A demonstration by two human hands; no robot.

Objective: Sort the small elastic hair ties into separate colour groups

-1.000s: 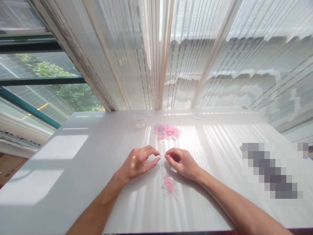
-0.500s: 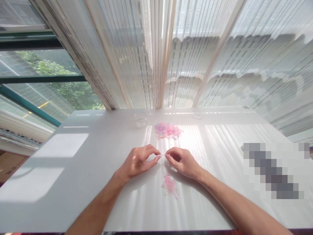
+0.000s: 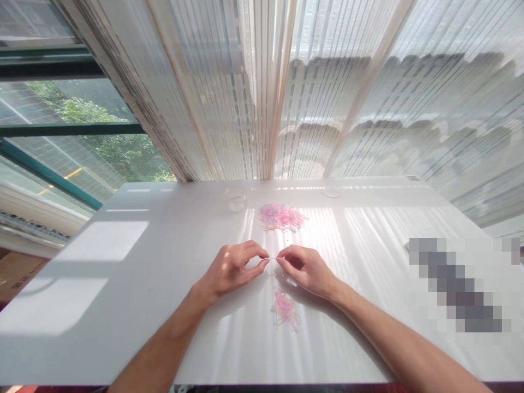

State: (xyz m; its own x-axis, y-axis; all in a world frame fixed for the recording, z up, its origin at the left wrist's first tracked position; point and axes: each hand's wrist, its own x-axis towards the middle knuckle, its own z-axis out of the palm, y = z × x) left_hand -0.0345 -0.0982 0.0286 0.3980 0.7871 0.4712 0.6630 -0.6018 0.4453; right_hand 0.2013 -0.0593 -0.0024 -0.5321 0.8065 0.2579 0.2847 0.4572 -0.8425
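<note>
My left hand (image 3: 237, 267) and my right hand (image 3: 306, 268) face each other above the white table, each closed in a pinch of thumb and forefinger. Between the fingertips runs a thin pale rubber band (image 3: 273, 258), pulled into a short line. Beyond the hands lies a large pile of small pink and multicoloured rubber bands (image 3: 282, 217). A smaller pile of similar bands (image 3: 285, 311) rests on the near side, just below my right hand. The fingertips hide the ends of the held band.
A clear round container (image 3: 236, 201) stands at the back, left of the large pile. To the right is a clear disc (image 3: 331, 191), perhaps a lid. A pixelated dark object lies on the right of the table (image 3: 385, 327). Sheer curtains (image 3: 262, 109) hang behind.
Both hands keep the same pinch on the rubber band, almost without moving. The view has shifted very slightly.
</note>
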